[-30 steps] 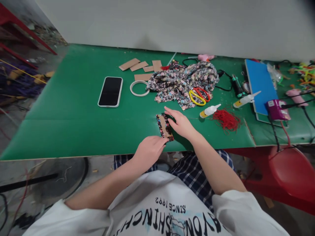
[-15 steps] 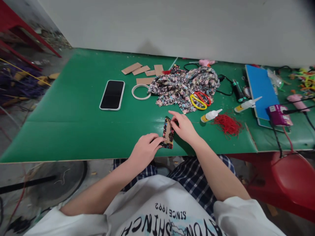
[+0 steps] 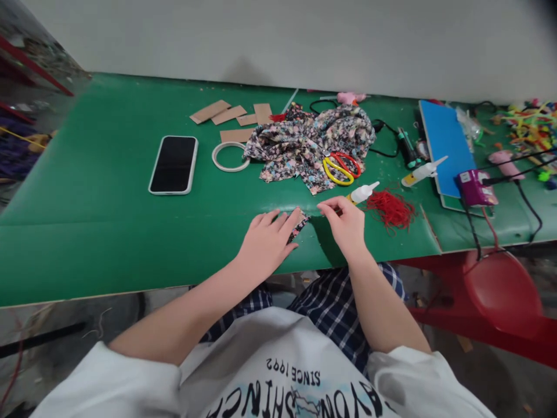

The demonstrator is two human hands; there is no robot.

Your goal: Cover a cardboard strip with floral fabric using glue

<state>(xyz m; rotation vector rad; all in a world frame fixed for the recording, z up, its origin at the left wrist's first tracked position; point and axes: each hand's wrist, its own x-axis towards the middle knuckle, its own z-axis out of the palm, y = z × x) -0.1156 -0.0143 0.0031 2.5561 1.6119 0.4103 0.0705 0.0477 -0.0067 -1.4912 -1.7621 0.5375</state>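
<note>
My left hand [image 3: 267,241] lies flat with its fingers stretched over a small cardboard piece edged with dark floral fabric [image 3: 299,226], pressing it on the green table [image 3: 108,232]. Most of that piece is hidden under the fingers; its right edge shows. Just to the right, my right hand [image 3: 347,226] is raised a little off the surface, thumb and fingertips pinched together. What is in the pinch, if anything, is too small to make out. Close behind this hand lie a white-capped glue bottle [image 3: 363,191] and a tangle of red string [image 3: 391,210].
Crumpled floral cloth [image 3: 313,139] lies toward the wall with red-and-yellow scissors [image 3: 342,168] on it. A tape roll [image 3: 230,157], cardboard strips [image 3: 211,111] and a phone [image 3: 174,165] are to the left. Rightward are a second glue bottle [image 3: 424,173], a blue board [image 3: 448,151] and a purple box [image 3: 476,188].
My left hand has gone from gripping the piece's lower edge to lying flat over it. My right hand has left the piece and moved right, now pinched. The view has shifted slightly rightward.
</note>
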